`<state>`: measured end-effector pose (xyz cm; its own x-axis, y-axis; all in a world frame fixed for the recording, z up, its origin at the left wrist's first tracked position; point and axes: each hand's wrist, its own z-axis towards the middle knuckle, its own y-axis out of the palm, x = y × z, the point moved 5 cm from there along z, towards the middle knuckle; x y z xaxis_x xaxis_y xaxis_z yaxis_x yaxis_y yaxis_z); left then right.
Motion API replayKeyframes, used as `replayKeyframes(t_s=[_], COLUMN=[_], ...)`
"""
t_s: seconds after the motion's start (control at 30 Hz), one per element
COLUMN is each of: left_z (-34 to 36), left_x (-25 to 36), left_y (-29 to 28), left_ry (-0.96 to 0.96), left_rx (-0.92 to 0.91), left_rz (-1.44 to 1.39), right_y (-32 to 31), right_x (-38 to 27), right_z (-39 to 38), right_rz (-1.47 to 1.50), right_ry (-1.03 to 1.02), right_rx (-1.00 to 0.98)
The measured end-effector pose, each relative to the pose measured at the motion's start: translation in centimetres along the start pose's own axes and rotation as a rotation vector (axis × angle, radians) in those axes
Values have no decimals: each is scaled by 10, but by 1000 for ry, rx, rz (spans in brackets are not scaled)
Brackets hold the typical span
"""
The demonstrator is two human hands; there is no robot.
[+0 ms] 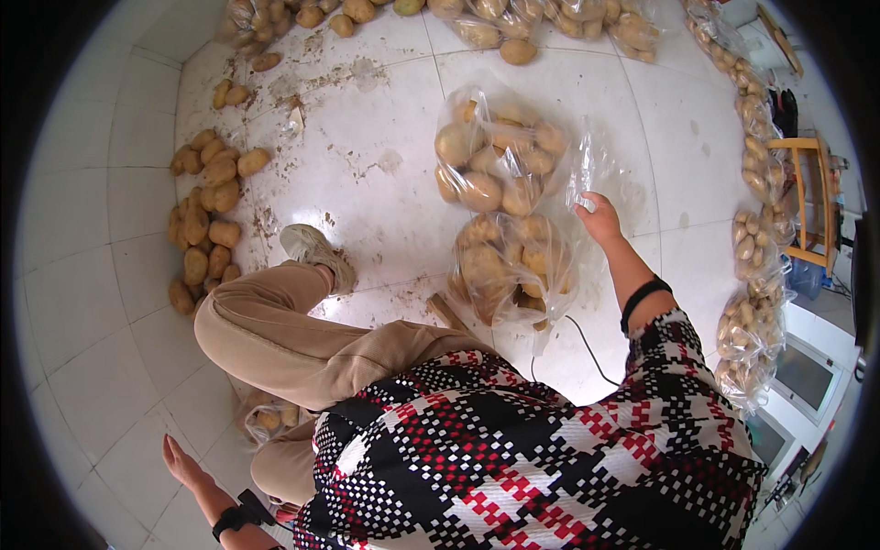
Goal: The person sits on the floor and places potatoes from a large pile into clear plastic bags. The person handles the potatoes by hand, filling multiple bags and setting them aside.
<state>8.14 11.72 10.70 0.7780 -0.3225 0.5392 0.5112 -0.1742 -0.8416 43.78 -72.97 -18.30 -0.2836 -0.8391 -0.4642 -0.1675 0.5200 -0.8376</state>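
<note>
My right hand [600, 218] is closed on a clear plastic bag [589, 163], which lies loosely gathered on the floor beyond the fingers with no potatoes visible in it. Just left of it, a clear bag full of potatoes [481, 191] rests on the tiles. A second filled bag of potatoes [490, 266] stands nearer to me, almost touching the first. At the lower left, my left hand [183, 463] is held out by the wall tiles, fingers stretched, holding nothing. Loose potatoes [195, 266] lie piled along the left wall.
More bagged potatoes [577, 14] and some loose ones line the far side. Filled bags [753, 330] run along the right, near a wooden chair [807, 197]. A thin dark cable [591, 351] curves near my right side. Dirt marks the floor tiles [367, 119]. Another potato bag [270, 419] sits beside my legs.
</note>
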Motion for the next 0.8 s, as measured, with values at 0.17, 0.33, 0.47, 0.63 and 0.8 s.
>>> replayKeyframes(t_s=[0.17, 0.33, 0.47, 0.63, 0.8], left_z=[16, 29, 26, 19, 6], left_x=[-32, -66, -70, -66, -70], left_y=[-28, -70, -99, -122, -123], left_ry=[-71, -315, -387, -406, -401], left_rx=[17, 65, 110, 149, 148], left_rz=[59, 60, 92, 53, 11], right_y=[37, 58, 73, 60, -5], right_x=[54, 71, 98, 116, 108], right_z=[14, 23, 28, 11, -5], right_rz=[-249, -371, -122, 224, 704], right_ry=[309, 378, 443, 498, 454], right_rx=[-194, -261, -210, -33, 345])
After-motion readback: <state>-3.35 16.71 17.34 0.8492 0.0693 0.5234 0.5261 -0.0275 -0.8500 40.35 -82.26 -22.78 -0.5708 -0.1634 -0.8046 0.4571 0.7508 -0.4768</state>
